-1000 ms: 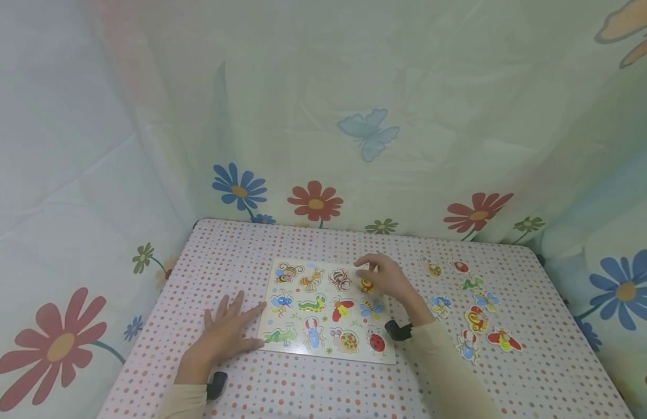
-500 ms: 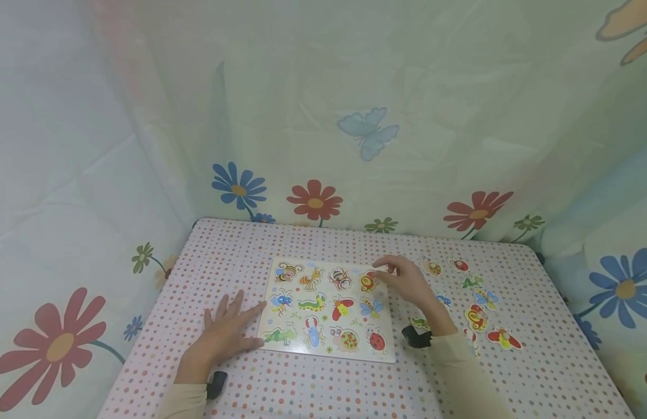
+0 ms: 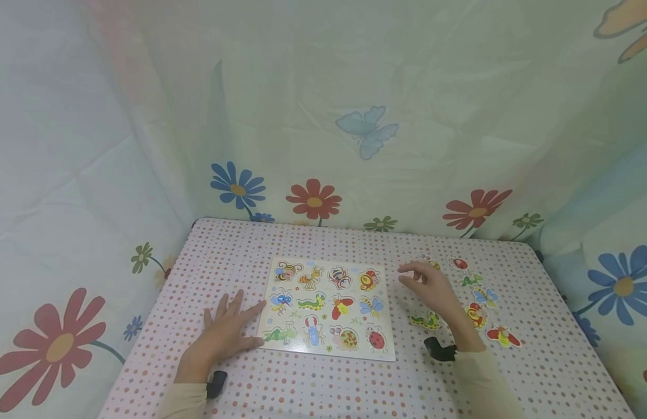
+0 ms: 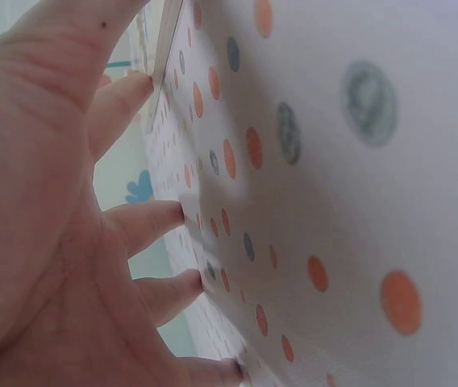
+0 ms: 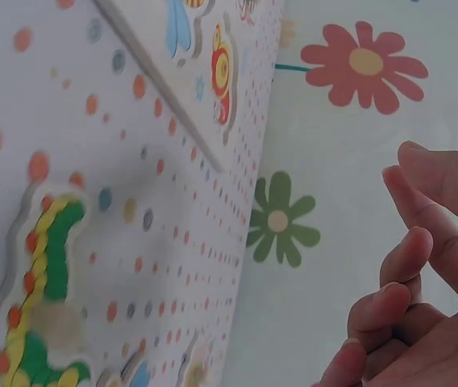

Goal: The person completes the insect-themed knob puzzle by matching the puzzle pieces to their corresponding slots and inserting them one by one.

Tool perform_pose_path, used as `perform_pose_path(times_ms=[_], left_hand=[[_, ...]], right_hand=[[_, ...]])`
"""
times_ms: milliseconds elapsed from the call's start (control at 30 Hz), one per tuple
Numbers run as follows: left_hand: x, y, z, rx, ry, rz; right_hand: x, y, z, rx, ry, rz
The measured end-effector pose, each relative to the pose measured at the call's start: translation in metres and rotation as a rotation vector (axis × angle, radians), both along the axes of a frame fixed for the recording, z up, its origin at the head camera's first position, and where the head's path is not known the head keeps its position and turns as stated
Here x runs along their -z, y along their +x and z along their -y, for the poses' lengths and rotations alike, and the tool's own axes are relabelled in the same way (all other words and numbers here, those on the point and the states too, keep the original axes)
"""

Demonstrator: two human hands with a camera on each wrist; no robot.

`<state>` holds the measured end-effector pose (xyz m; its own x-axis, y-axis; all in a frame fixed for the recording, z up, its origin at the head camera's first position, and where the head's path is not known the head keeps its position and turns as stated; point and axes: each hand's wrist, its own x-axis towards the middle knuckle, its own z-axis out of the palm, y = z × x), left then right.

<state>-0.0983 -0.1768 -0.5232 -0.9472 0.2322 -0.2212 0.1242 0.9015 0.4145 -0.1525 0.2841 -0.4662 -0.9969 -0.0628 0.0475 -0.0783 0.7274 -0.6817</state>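
A white puzzle board (image 3: 362,352) with rows of colourful insect pictures lies flat on the table. My left hand (image 3: 224,334) is spread beside it, its fingers and thumb reaching the board's left edge. In the left wrist view, the other fingertips (image 4: 168,214) rest on the dotted cloth. My right hand (image 3: 433,291) hovers right of the board, fingers loosely bent and holding nothing. Just below this hand lies a caterpillar puzzle piece (image 3: 425,320), large in the right wrist view. The hand partly covers a snail puzzle piece (image 3: 432,263) behind it.
Right of my right arm lie loose puzzle pieces: a ladybug (image 3: 459,263), a grasshopper (image 3: 471,280), a dragonfly (image 3: 486,298), a round red-and-yellow insect (image 3: 475,316) and a red-winged insect (image 3: 504,336). A flowered curtain (image 3: 281,116) hangs behind the table.
My right hand has moved right, off the board's top right corner, uncovering the red-and-yellow insect picture and the caterpillar piece. The forearm now hides the blue pieces. My left hand stays put.
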Motion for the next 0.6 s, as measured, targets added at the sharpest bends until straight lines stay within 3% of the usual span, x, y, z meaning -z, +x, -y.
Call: perform_pose_path(times_ms=[300, 600], left_hand=[[-0.001, 0.000, 0.000, -0.011, -0.005, 0.015], [0.002, -0.001, 0.001, -0.004, -0.001, 0.012]], right_hand=[[0.003, 0.013, -0.033, 0.040, -0.036, -0.022], [0.012, 0.042, -0.069, 0.151, -0.070, -0.056]])
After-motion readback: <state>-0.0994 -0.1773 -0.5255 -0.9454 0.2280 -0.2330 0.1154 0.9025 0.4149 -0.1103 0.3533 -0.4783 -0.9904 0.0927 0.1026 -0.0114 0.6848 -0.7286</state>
